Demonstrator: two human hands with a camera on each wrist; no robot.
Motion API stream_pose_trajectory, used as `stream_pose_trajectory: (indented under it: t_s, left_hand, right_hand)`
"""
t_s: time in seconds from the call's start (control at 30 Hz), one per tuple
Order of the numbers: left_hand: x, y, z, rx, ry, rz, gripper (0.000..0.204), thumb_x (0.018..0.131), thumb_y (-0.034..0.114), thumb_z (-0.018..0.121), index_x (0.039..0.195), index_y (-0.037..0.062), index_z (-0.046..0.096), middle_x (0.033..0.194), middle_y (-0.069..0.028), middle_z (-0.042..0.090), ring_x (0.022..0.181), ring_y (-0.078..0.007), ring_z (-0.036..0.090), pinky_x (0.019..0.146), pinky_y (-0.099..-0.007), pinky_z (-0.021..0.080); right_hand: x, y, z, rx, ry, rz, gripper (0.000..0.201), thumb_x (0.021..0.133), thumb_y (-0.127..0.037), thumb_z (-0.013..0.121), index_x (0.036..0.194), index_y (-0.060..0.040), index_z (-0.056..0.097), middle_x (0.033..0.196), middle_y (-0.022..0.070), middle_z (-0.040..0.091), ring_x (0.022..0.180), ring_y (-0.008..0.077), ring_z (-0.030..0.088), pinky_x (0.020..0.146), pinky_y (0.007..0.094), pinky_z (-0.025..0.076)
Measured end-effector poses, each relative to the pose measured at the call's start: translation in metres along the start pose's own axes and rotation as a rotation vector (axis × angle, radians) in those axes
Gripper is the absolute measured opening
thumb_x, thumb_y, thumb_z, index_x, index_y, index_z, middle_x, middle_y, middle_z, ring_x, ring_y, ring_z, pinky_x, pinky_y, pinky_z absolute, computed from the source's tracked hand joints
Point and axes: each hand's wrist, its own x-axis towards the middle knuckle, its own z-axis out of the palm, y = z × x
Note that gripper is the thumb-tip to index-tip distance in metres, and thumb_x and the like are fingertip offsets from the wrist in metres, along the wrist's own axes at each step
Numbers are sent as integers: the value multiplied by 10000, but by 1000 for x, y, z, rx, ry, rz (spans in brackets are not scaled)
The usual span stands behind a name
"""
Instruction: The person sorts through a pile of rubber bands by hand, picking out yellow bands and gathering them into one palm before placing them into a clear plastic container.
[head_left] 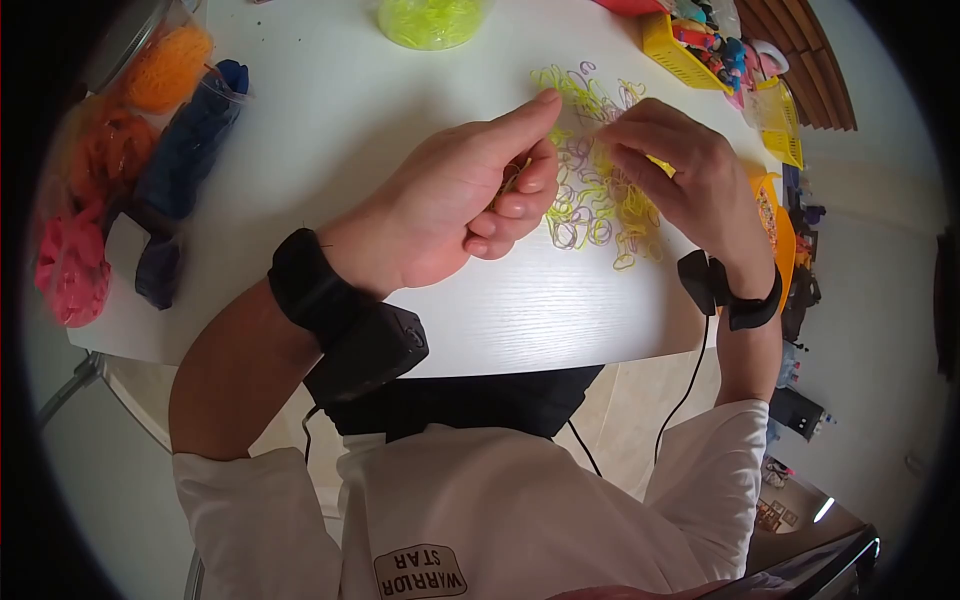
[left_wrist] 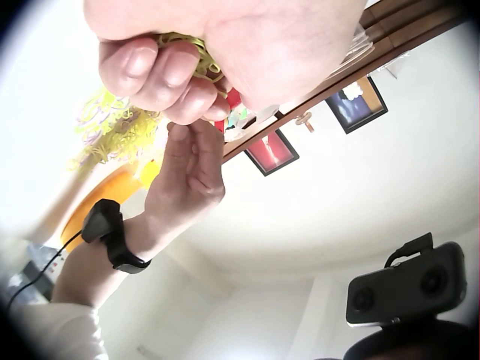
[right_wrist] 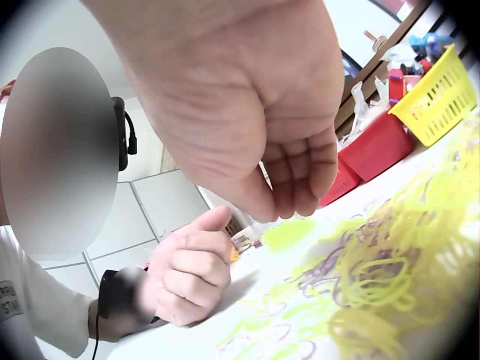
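Note:
My left hand point(head_left: 440, 200) is raised over the white table, its fingers curled round a small bunch of yellowish rubber bands point(left_wrist: 199, 56), with the thumb extended. To the right, my right hand point(head_left: 690, 170) hovers at the edge of a loose spread of yellow and purple rubber bands point(head_left: 580, 205). Its fingers bend down, and their tips gather against the thumb point(right_wrist: 259, 202). I cannot tell whether a band sits between them. In the right wrist view, the spread bands point(right_wrist: 382, 262) lie below that hand.
A clear tub of neon yellow bands point(head_left: 430, 22) stands at the far edge. Bags of orange bands point(head_left: 170, 70), dark blue bands point(head_left: 195, 140) and pink bands point(head_left: 75, 265) lie at left. A filled yellow basket point(head_left: 680, 55) and an orange container point(head_left: 785, 235) sit at right.

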Motion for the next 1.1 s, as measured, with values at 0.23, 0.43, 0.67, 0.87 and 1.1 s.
stream_pose_trajectory:
  t_s: [0.23,0.43,0.67,0.87,1.1]
  left_hand:
    - [-3,5,1,-36,-6,51,586,1002,560,364,574,188,214,530,75,188,458,-64,136,410,-237,113]
    - [-7,4,6,-72,33,97,586,1001,542,379,566,190,207,522,76,167,463,-67,121,418,-241,103]
    - [-6,3,3,-77,33,97,576,1001,530,389,569,190,218,523,76,174,467,-68,121,424,-243,114]
    - [-4,2,0,-64,59,86,531,1006,490,420,599,189,256,549,75,224,479,-60,164,433,-226,152]
    - [1,-6,-2,-36,66,80,393,995,431,467,721,150,457,612,43,410,487,-53,308,438,-199,272]
  right_hand:
    - [-14,10,1,-54,-166,-41,138,766,0,706,897,-4,659,926,82,631,813,271,624,711,348,510]
    - [-15,7,6,-117,-198,-31,120,769,-46,707,865,-7,647,909,86,614,823,278,618,721,365,506]
    - [-15,8,8,-107,-215,-19,94,786,-50,688,847,-6,630,884,85,601,812,286,607,714,365,501]
    - [-16,4,-1,-85,-165,-5,90,796,-31,692,859,-10,631,874,80,636,761,282,622,684,351,507]
    - [-7,-10,-13,19,-82,-76,144,805,-53,678,943,-41,641,863,88,635,770,298,625,655,381,498]
